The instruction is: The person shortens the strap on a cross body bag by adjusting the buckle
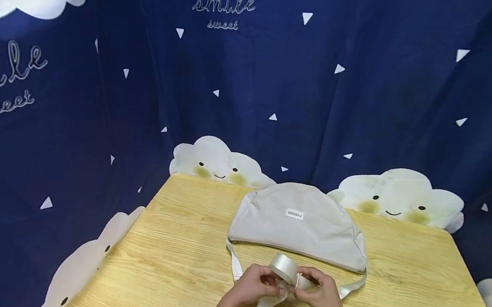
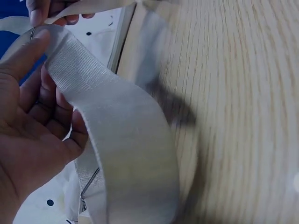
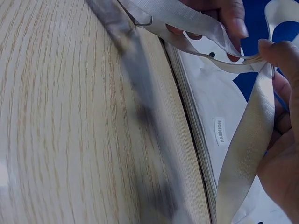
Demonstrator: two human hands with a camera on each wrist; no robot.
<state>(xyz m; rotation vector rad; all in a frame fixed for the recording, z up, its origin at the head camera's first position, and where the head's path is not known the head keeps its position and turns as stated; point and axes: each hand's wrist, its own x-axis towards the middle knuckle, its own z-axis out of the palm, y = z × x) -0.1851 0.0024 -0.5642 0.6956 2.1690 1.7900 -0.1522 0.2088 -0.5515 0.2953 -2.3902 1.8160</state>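
Wood-grain tabletop [image 1: 164, 253]: shoulder bag [image 1: 300, 236] laid, long axis left-to-right, straight edge nearest, strap [image 1: 284, 267] pinched by left hand [image 1: 253, 284] and right hand [image 1: 321, 295].

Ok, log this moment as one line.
left hand: pinches strap | right hand: pinches strap | bag: on table, beyond both hands

Navy curtain [image 1: 257, 78] behind wd tbl [image 1: 163, 263]
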